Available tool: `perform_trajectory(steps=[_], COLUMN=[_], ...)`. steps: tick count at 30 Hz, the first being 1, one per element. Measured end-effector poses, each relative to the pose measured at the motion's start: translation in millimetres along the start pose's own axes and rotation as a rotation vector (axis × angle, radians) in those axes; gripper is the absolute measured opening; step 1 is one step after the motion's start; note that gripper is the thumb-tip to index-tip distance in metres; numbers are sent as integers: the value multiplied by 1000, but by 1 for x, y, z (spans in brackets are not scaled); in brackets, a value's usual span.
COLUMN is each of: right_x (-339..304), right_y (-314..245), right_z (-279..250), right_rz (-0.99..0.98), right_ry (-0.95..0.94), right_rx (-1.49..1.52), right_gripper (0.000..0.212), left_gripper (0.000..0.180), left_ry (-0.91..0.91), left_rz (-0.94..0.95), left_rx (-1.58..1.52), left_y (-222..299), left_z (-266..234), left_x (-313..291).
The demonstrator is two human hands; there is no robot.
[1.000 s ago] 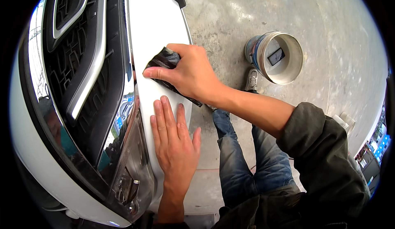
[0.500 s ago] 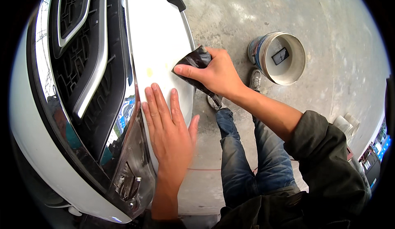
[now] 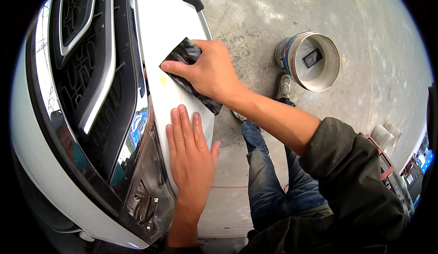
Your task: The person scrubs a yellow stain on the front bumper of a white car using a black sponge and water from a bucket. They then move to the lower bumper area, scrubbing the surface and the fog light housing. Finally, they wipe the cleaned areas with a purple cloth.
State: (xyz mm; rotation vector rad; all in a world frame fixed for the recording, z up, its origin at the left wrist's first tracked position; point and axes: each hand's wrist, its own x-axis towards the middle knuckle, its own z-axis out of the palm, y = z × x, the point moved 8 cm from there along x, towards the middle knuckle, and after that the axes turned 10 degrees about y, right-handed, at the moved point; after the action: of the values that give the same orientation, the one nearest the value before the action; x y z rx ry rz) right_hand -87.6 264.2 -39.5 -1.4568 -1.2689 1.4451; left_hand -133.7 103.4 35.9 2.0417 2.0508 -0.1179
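The right hand's thumb [image 3: 175, 68] lies across a black sheet [image 3: 186, 52], pressing its near face, while the other fingers bend toward its far side; their tips are hidden, so how they sit I cannot tell. The right hand [image 3: 207, 71] thus grasps the sheet, which is on the white panel [image 3: 171, 21] of a vehicle's front, slanting from upper left to lower right, its lower end reaching the panel's right edge. A small yellowish spot [image 3: 163, 79] shows on the panel just left of the sheet.

The left hand [image 3: 191, 158] is nearer the body, palm down on the same panel, free of any object: its fingers are straight, with a gap between the middle and index fingers, and its thumb is spread to the right.

Left of the hands run a dark grille [image 3: 75, 76] with silver trim [image 3: 102, 71] and, lower down, a clear headlight [image 3: 148, 204]. Right of them, a rolled dark sleeve [image 3: 353, 176] covers the upper part of the right arm, and below are worn blue jeans [image 3: 269, 185] and a pale shoe [image 3: 284, 87] on a grey concrete floor [image 3: 374, 62]. Near that shoe stands a bucket [image 3: 286, 55], with a dark phone-like rectangle [image 3: 313, 58] inside the circle of its rim. Farther right are pale round containers [image 3: 383, 136] and part of a red frame [image 3: 388, 162]
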Motion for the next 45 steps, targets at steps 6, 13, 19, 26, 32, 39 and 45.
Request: perform_trajectory(steps=[6,13,19,26,32,39,45], right_x=[0,-21,-18,-4,2,-35,-38], right_y=[4,8,-4,-8,-13,6,-50], right_z=[4,2,7,11,8,-31,-58], right_rz=[-13,-45,-48,-29,14,33,-820], right_ry=[-87,-105,-47,-32,-91,-259,-42], right_rx=[-25,2,4,-9,-74,21,-330], right_gripper=[41,37,38,38,39,37,39], left_gripper=[89,87,86,86,82,81,78], left_ry=[-9,5,12,5,12,7,43], left_rz=[-13,1,1,-4,-10,-15,-17], left_rx=[-21,-51,-72,-60,-64,-60,-64], left_y=[3,2,2,1,3,-2,0], left_z=[-3,-2,-2,-3,-6,-2,-7], left_x=[-4,-3,-2,-1,0,-5,-6])
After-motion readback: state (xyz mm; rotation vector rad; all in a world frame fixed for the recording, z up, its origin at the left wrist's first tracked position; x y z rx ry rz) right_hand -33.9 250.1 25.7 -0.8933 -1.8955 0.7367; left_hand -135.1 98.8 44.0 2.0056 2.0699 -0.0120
